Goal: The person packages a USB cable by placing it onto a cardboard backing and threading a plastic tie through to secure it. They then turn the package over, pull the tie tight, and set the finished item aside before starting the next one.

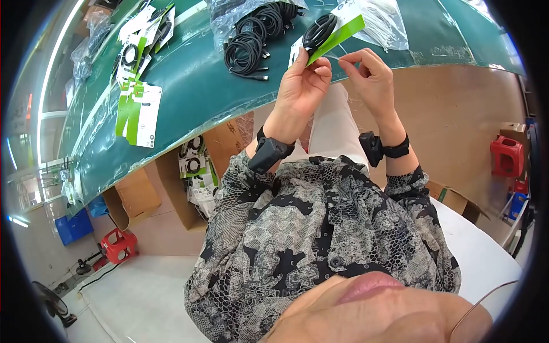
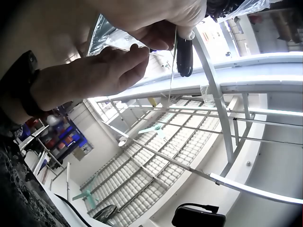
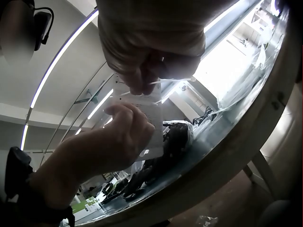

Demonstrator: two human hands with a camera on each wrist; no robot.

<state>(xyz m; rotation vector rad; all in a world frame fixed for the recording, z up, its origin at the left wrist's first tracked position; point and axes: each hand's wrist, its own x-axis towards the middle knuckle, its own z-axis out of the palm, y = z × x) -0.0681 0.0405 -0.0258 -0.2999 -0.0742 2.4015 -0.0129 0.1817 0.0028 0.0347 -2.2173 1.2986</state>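
My left hand [image 1: 306,86] grips the lower end of a white and green packaging card [image 1: 350,33] between thumb and fingers. A coiled black cable [image 1: 319,31] lies against the card's face. To its right my right hand [image 1: 373,80] is raised, thumb and forefinger pinching a thin white plastic tie [image 1: 334,56] that runs across to the card. The tie [image 3: 156,83] shows at the right fingertips in the right wrist view, in front of the card's pale back [image 3: 156,113]. In the left wrist view the cable [image 2: 185,59] hangs beside the left thumb.
Several coiled black cables [image 1: 246,52] lie on the green tabletop [image 1: 197,91] beyond the left hand. A bag of white ties [image 1: 384,26] is at the back right. Carded cables [image 1: 130,56] and loose cards [image 1: 139,114] lie at left. A carton [image 1: 177,191] with carded cables stands below the table edge.
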